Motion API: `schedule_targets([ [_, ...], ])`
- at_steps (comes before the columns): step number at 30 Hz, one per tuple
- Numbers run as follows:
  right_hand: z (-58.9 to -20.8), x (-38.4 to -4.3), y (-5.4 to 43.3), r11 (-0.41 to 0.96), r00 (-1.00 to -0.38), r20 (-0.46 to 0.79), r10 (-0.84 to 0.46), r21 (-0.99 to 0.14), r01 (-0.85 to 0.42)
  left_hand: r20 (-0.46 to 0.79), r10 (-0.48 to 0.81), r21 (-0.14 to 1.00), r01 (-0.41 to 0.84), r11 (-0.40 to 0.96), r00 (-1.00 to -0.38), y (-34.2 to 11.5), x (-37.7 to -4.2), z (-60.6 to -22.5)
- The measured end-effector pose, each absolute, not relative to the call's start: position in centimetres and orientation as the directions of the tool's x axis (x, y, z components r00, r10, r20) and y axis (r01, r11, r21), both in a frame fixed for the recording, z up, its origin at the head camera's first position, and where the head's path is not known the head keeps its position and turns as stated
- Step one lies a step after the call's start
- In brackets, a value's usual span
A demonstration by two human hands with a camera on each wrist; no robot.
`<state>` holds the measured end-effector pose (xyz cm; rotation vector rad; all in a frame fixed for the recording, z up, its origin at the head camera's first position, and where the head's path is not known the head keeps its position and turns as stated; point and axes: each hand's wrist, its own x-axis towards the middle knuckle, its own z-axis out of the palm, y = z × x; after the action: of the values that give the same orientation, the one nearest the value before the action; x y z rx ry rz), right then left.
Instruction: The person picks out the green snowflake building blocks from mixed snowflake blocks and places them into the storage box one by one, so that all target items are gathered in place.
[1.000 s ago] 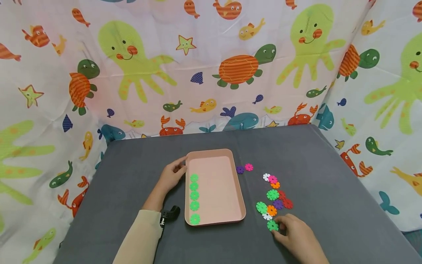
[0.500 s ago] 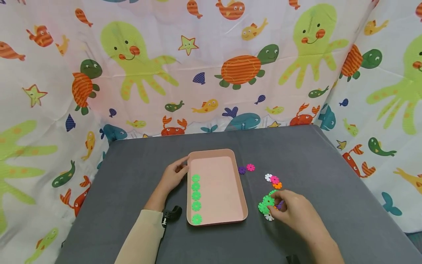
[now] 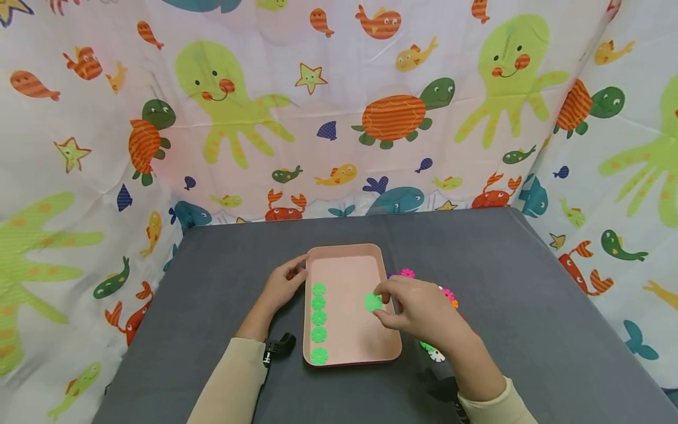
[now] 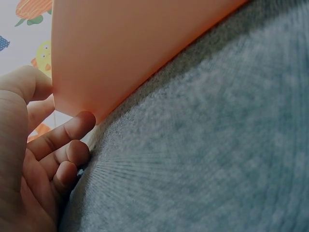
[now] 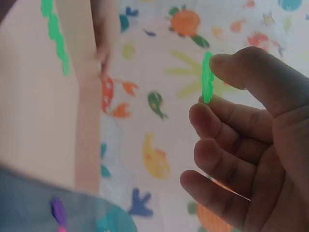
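A pink rectangular tray (image 3: 346, 274) lies on the grey cloth, with a column of several green flower-shaped discs (image 3: 319, 318) along its left side. My left hand (image 3: 281, 287) holds the tray by its far left corner; in the left wrist view its fingers (image 4: 79, 124) meet the tray's outer wall (image 4: 135, 43). Over the tray's right half, my right hand (image 3: 418, 306) pinches another green flower-shaped disc (image 3: 372, 302) between thumb and finger. The right wrist view shows that disc (image 5: 207, 77) edge-on, with the other fingers loosely bent below it.
Right of the tray lies a loose group of discs, partly hidden behind my right hand: pink (image 3: 447, 293), white (image 3: 436, 355) and others. A pink disc (image 3: 407, 273) and a purple one (image 5: 58, 210) lie near the tray's right edge. A sea-animal curtain (image 3: 339, 141) hangs behind the table.
My right hand has picked up a green disc from the near end of the loose group and carried it left over the tray. The left hand stays at the tray's corner.
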<state>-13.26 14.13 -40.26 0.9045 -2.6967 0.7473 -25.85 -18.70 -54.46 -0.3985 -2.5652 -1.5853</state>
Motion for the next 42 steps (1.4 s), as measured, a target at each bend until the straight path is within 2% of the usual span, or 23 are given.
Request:
schedule_targets([
  [5,-42.3,-14.0,11.7,0.654,-0.749,0.255,-0.611,-0.371,-0.659,0.207,0.173,0.865,0.263,0.427,-0.963,-18.7,-25.8,-54.7],
  [10,-44.8,-14.5,10.1,0.63,-0.721,0.156,-0.675,-0.387,-0.674,0.151,0.174,0.873,0.214,0.438,-0.973,-18.7,-25.7,-54.3],
  [18,-47.7,-15.1,8.3,0.606,-0.676,0.005,-0.737,-0.437,-0.665,0.154,0.164,0.864,0.214,0.457,-0.974,-18.8,-25.9,-54.2],
  [26,-48.0,-15.3,8.5,0.547,-0.646,-0.001,-0.763,-0.533,-0.645,0.169,0.176,0.86,0.233,0.453,-0.97,-18.9,-25.9,-54.2],
  [31,-46.4,-15.9,11.0,0.563,-0.717,0.03,-0.697,-0.597,-0.572,0.17,0.179,0.865,0.234,0.445,-0.969,-18.7,-25.8,-54.3],
  [38,-44.4,-16.5,16.4,0.652,-0.864,-0.04,-0.501,-0.674,-0.347,0.163,0.193,0.88,0.231,0.416,-0.968,-18.8,-25.9,-54.3],
  [42,-44.6,-16.3,19.0,0.698,-0.889,-0.105,-0.446,-0.662,-0.271,0.164,0.188,0.882,0.23,0.412,-0.968,-18.9,-26.0,-54.1],
])
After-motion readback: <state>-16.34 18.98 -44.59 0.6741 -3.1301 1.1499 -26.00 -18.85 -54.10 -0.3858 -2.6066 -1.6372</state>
